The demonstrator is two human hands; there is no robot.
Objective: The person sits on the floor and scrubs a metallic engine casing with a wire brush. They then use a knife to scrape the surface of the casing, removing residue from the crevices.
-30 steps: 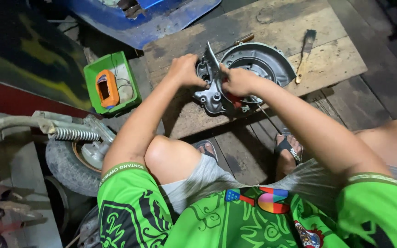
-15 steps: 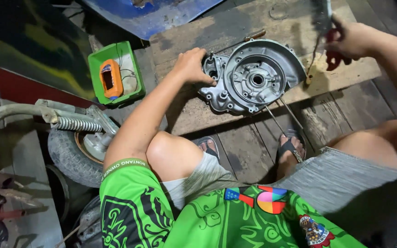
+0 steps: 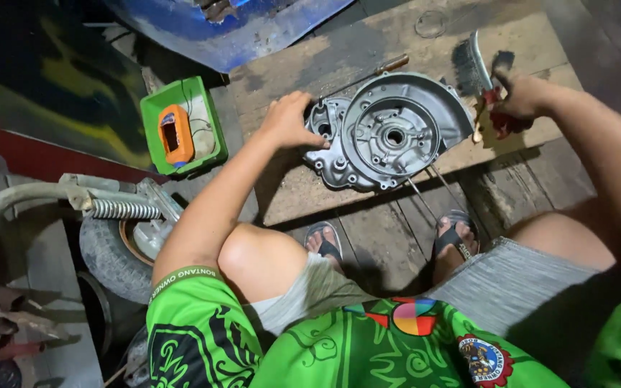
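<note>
Head view: right hand [image 3: 522, 97] lifted brush [image 3: 477, 68].

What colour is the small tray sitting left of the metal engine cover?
The tray is bright green, holding an orange part; the head view shows it.

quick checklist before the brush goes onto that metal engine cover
1. Left hand steadies the round grey metal engine cover: ok, it rests on the cover's left edge.
2. Cover lies flat on the worn wooden board: ok.
3. Right hand grips the red-handled brush: ok.
4. Brush reaches the cover: not ok, held off to its right.
5. Bristle condition: cannot tell.
6. Sandalled feet away from the cover: ok.
</note>
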